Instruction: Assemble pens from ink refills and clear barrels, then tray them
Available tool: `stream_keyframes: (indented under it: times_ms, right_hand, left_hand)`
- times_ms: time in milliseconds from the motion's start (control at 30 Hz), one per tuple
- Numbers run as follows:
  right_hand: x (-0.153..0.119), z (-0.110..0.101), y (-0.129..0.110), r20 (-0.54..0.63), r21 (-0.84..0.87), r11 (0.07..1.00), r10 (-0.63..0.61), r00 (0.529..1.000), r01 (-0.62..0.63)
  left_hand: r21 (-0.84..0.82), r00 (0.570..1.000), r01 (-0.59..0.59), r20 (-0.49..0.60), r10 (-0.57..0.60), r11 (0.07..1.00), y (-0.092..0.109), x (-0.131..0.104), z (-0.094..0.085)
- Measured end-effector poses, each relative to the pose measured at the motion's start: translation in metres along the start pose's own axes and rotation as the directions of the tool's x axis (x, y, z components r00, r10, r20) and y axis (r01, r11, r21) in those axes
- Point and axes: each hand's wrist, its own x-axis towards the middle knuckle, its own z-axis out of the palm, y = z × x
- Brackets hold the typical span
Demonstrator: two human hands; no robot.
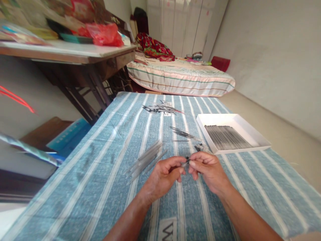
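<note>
My left hand (167, 175) and my right hand (209, 169) meet over the tablecloth, fingertips pinched together. Between them is a small black pen part (187, 159) with something translucent beside it; the fingers cover most of it. Clear pen barrels (147, 157) lie in a loose bundle to the left of my left hand. Just beyond my hands are thin dark refills (184, 133), and small black caps (199, 147) sit near my right fingers. A shallow white box (258, 142) at the right contains a row of clear pens with black ends (227, 136).
Farther back on the blue striped tablecloth (105, 174) is a pile of thin black pieces (163, 107). A side table (107, 50) bearing a red plastic bag (105, 33) stands at the left. Behind is a bed (183, 78); a wall (276, 50) runs along the right.
</note>
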Motion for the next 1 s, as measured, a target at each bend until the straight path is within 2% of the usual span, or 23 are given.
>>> stream_keyframes:
  times_ms: [467, 833, 933, 1000]
  right_hand:
    - [-0.001, 0.001, 0.007, 0.014, 0.045, 0.999, 0.012, 1.0, -0.013]
    - [-0.002, 0.004, 0.017, 0.011, 0.082, 0.997, 0.004, 1.0, -0.005]
    - [-0.002, 0.003, 0.02, 0.018, 0.057, 0.998, 0.001, 1.0, -0.002]
    - [-0.001, 0.0, 0.02, 0.033, -0.022, 1.0, -0.014, 0.999, 0.014]
  left_hand:
    - [-0.038, 1.0, -0.015, 0.004, 0.015, 0.999, 0.002, 0.0, 0.001]
    - [-0.082, 0.997, 0.064, 0.037, -0.061, 0.995, 0.011, -0.001, 0.001]
    - [-0.084, 0.997, 0.065, 0.036, -0.063, 0.994, 0.012, 0.0, 0.001]
    - [-0.081, 0.997, 0.072, 0.03, -0.069, 0.994, 0.01, 0.001, 0.0]
